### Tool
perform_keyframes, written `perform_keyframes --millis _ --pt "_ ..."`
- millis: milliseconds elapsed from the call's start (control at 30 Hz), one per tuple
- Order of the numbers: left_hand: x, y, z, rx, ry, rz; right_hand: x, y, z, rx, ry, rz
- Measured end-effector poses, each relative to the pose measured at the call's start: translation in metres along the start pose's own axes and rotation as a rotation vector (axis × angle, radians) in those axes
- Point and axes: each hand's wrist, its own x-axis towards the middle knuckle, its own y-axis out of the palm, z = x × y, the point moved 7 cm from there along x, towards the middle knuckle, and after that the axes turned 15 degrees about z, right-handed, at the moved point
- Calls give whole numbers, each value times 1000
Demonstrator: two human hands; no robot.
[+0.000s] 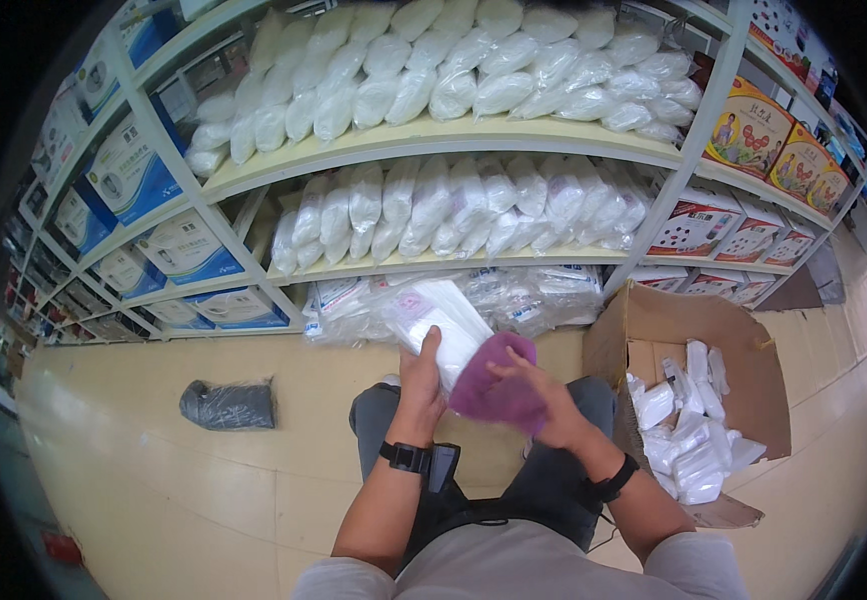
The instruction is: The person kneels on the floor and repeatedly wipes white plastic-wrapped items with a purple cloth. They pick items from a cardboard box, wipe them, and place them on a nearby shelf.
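Above my lap, my left hand grips a white plastic-wrapped packet by its lower left side, thumb on top. The packet is tilted and bears a faint purple print near its far end. My right hand holds a purple cloth against the packet's near end, with fingers spread over the fabric. That end of the packet is hidden under the cloth. The right hand is slightly blurred. What is inside the packet cannot be made out.
A cardboard box of white packets stands on the floor at my right. A dark wrapped bundle lies at left. Ahead, a metal shelf rack holds rows of white bagged packets, with printed cartons to the side.
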Motion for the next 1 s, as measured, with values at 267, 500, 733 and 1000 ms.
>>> perform_keyframes --millis 267,500,733,1000 --pt "5 14 31 -308 -63 167 8 19 -6 -209 248 -255" --pt "-4 38 20 -435 -215 106 -8 27 -19 -504 -82 -61" --pt "0 26 14 -416 -52 93 -27 -19 -52 263 370 -632" --pt "-3 32 30 -286 -192 237 14 -11 -12 -458 44 -291"
